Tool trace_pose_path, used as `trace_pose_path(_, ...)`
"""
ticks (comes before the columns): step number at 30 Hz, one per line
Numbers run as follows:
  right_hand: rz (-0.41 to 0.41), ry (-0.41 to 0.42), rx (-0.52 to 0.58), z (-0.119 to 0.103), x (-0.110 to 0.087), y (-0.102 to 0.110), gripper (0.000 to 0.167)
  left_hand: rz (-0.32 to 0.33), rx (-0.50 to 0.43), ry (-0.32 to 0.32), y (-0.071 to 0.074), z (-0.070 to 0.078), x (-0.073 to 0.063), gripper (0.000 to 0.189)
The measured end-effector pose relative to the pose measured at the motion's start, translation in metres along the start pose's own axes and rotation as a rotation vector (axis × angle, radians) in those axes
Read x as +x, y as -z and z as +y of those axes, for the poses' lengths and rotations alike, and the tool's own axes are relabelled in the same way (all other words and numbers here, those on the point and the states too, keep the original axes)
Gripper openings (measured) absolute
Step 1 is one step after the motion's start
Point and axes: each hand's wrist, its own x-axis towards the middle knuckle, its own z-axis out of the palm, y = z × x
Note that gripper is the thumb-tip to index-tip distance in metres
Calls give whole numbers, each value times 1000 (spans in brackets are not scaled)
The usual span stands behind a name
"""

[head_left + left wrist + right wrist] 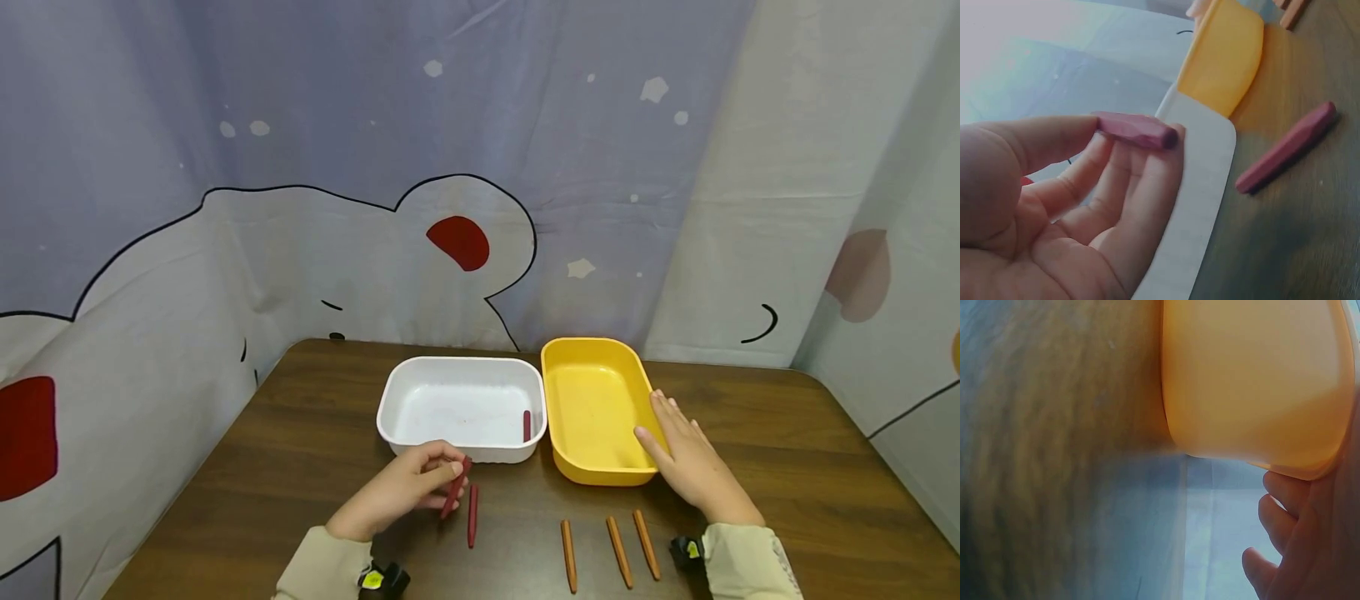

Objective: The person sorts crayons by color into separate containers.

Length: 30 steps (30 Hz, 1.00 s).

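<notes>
My left hand (pixel 411 490) pinches a dark red crayon (pixel 1138 129) between thumb and fingers, just in front of the white tray (pixel 390 417). A second dark red crayon (pixel 472 517) lies on the table right of that hand. Inside the white tray, another dark red crayon (pixel 527 426) sits near its right end. My right hand (pixel 693 467) rests at the right rim of the yellow tray (pixel 600 400), fingers fairly straight and thumb over the edge. In the right wrist view, the fingers lie by the yellow tray's outer wall (pixel 1254 381).
Three orange-brown crayons (pixel 618 552) lie on the wooden table (pixel 300 467) in front of the yellow tray. The two trays stand side by side, close together. A printed curtain (pixel 360 267) hangs behind the table and along its sides.
</notes>
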Motion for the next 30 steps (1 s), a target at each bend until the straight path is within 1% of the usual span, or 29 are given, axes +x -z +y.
trace_pose_path(2,5,3,-2,0,0,0,77,9,-47,-11,0,1,1,35)
trace_pose_path(4,3,2,-1,0,0,0,77,23,-68,-25,0,2,1,35)
trace_pose_path(10,-4,-8,6,0,0,0,77,69,-63,-68,0,7,6,34)
trace_pose_path(16,6,-3,0,1,0,-1,77,112,-76,-105,-1,17,15,33)
trace_pose_path(21,16,3,-10,1,0,-2,76,167,-76,-130,-2,25,27,32)
trace_pose_path(25,15,2,-11,1,0,-2,77,229,-63,-130,-3,29,40,30)
trace_pose_path(30,11,-1,-8,1,1,-1,76,287,-72,-128,-4,32,56,29)
